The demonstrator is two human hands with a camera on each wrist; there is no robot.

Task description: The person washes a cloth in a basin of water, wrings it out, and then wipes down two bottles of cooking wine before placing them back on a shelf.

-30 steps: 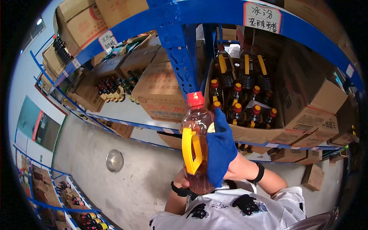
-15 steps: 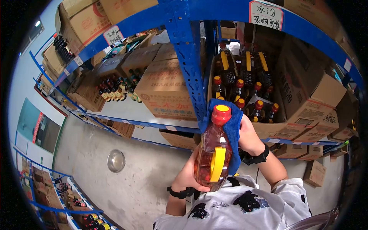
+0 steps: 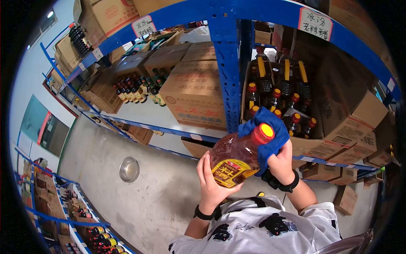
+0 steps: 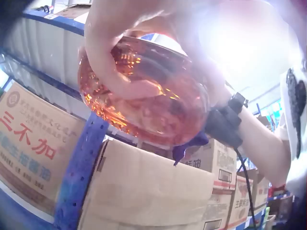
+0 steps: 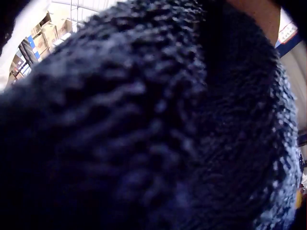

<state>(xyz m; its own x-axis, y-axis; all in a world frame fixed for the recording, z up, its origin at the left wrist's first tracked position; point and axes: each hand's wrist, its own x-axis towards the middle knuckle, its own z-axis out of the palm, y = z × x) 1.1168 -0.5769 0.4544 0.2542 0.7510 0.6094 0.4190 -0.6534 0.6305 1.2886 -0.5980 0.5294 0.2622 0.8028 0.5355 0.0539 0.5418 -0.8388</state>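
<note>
In the head view a large clear bottle (image 3: 233, 149) of amber cooking wine leans to the upper right, its yellow-and-red label facing up. The red cap with a yellow top (image 3: 263, 133) points away from the body. My left hand (image 3: 208, 186) grips the bottle near its base; in the left wrist view its fingers (image 4: 139, 90) curl over the bottom. With my right hand (image 3: 282, 164) I hold a blue cloth (image 3: 277, 134) round the bottle's neck and shoulder. That cloth (image 5: 144, 115) fills most of the right wrist view and hides the right fingers.
Blue shelving (image 3: 228, 76) stands just ahead, with an open carton (image 3: 313, 146) of red-capped bottles to the right of its post. A closed carton (image 3: 194, 93) sits left of the post. A metal bowl (image 3: 129, 169) lies on the floor at left.
The bottle has turned from its yellow handle side to its label side and tilted to the right. The cloth has moved from its side up round the neck. The view has shifted slightly left.
</note>
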